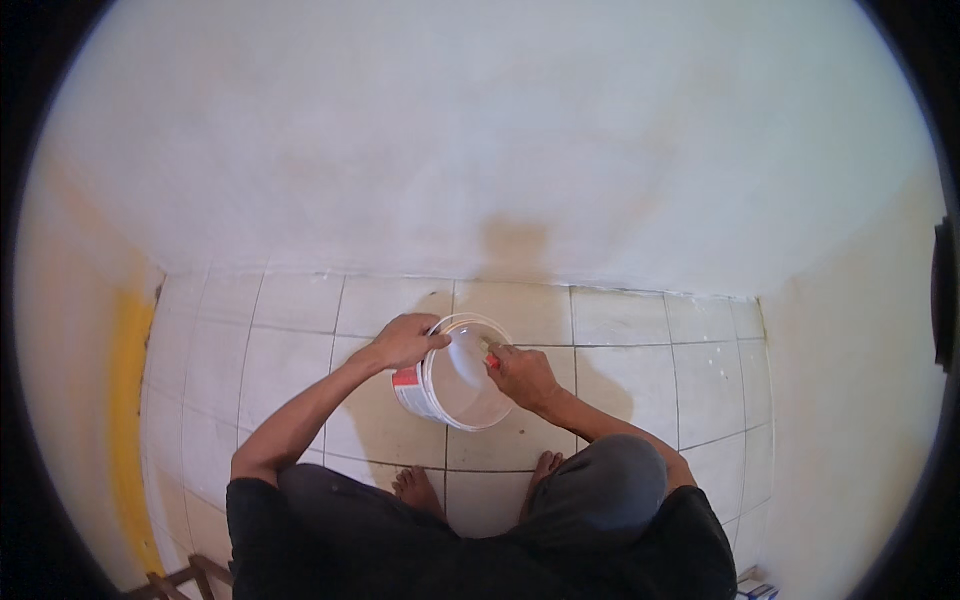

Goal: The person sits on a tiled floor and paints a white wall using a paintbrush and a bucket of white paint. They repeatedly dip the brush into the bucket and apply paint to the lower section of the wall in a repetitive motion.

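The left hand (pixel 405 342) grips a white bucket (pixel 424 400), axis slanted, mouth up and rightward; the right hand (pixel 526 376) clasps a red-handled tool (pixel 493 361).

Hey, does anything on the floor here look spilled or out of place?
Yes: a few white specks mark the floor tiles at the right, standing out from the cleaner squares; they may be drips. The bucket looks tilted, but the left hand is at its rim, so that seems deliberate.

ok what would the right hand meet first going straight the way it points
Likely the bucket, on its inner left side, or the left hand gripping it, if the right hand passes above; depth is unclear.
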{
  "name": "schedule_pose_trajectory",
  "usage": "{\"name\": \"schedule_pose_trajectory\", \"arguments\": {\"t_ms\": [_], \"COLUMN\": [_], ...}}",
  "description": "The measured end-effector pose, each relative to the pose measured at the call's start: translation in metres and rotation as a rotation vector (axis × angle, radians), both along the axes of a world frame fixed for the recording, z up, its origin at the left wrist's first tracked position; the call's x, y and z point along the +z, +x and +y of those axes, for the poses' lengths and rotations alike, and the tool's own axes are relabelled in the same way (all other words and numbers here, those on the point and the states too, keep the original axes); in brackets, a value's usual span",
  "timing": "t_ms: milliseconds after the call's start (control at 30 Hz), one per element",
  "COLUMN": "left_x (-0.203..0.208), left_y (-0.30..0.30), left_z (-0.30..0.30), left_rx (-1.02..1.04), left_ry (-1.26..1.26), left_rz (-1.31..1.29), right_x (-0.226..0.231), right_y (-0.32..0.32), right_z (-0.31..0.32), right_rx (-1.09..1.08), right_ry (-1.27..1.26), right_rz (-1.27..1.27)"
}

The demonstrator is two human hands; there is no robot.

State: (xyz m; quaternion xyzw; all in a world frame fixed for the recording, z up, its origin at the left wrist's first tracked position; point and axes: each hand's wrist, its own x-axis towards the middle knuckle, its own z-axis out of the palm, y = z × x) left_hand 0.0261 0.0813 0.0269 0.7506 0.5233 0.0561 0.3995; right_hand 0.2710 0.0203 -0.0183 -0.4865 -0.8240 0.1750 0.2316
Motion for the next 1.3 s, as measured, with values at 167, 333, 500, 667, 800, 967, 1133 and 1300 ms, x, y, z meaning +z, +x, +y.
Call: {"name": "schedule_pose_trajectory", "arguments": {"t_ms": [167,333,500,667,800,967,1133,1300], "left_x": [0.007,0.006,0.013,0.017,0.017,0.020,0.000,0.013], "left_y": [0.006,0.008,0.009,0.010,0.012,0.010,-0.001,0.009], "left_z": [-0.001,-0.003,-0.007,-0.007,-0.010,-0.009,-0.008,-0.008], "left_rx": [0.066,0.072,0.079,0.081,0.112,0.076,0.110,0.125], "left_ry": [-0.081,-0.080,-0.088,-0.062,-0.088,-0.072,-0.087,-0.109], "left_rz": [-0.016,-0.019,-0.028,-0.028,-0.067,-0.015,-0.058,-0.039], "right_x": [0.039,0.010,0.022,0.037,0.036,0.026,0.040,0.039], "right_y": [0.010,0.008,0.012,0.014,0.011,0.011,0.022,0.025], "right_z": [-0.007,-0.001,0.000,-0.004,-0.010,-0.009,-0.007,-0.012], "right_rx": [0.172,-0.066,-0.116,0.229,0.143,-0.055,0.000,0.160], "right_ry": [0.053,-0.290,-0.114,-0.051,-0.222,-0.177,0.117,-0.096], "right_rz": [0.075,-0.041,0.034,-0.075,-0.026,0.013,0.099,0.022]}}
